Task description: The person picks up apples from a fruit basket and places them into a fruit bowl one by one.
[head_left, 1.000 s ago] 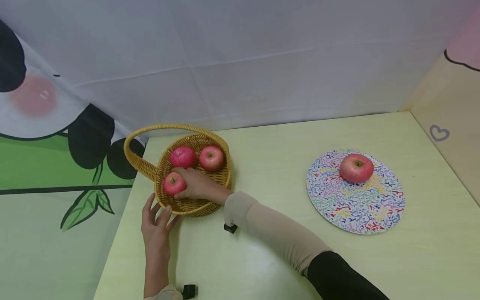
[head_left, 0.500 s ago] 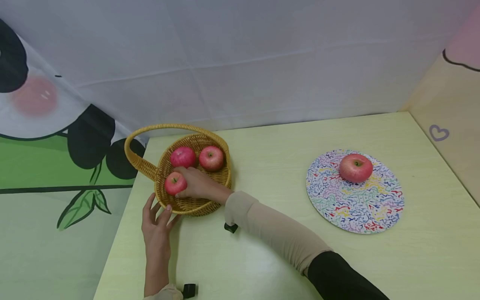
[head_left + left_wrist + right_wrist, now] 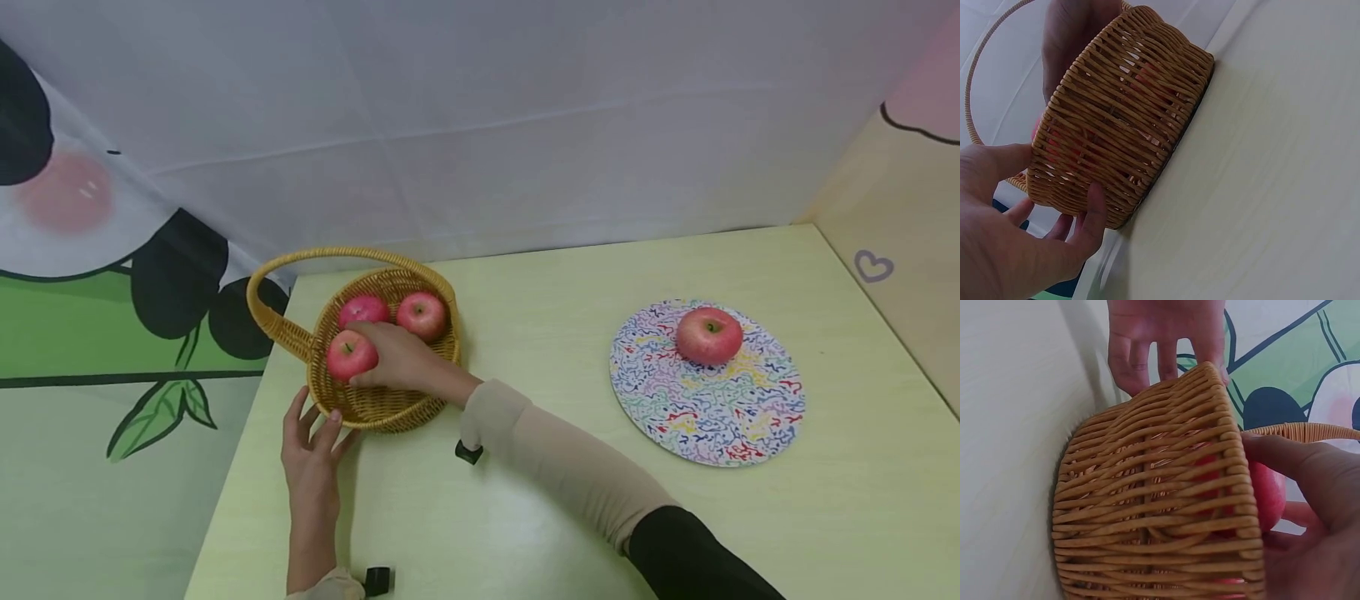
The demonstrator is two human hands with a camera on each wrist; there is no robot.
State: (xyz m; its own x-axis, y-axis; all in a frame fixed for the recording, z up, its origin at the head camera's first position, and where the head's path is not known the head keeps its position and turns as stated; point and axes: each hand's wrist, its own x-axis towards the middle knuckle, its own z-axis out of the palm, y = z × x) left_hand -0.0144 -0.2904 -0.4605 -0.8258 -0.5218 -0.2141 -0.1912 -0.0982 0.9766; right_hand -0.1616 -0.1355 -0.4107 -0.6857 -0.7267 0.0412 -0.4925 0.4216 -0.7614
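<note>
A wicker basket [image 3: 391, 410] with a tall arched handle [image 3: 341, 252] stands at the table's left side. My right hand [image 3: 405, 360] reaches inside and grips a red apple [image 3: 350, 357], thumb and fingers on either side of it. Behind that hand lie two more fruits in the basket: a deep pink one [image 3: 363, 308], partly covered, and a red apple [image 3: 421, 314]. My left hand [image 3: 312, 471] holds the near left rim; in the left wrist view its thumb is at the rim and its fingertips [image 3: 1095, 199] touch the woven side.
On the table's right side, a round board [image 3: 705, 417] with a colourful squiggle pattern carries another red apple [image 3: 709, 336]. White cloth [image 3: 525, 167] hangs behind the table, and a printed cartoon cloth [image 3: 67, 333] covers the left side.
My right hand has risen slightly with the apple, which now looks a bit larger and covers more of the deep pink fruit. My left hand keeps its place on the rim.
</note>
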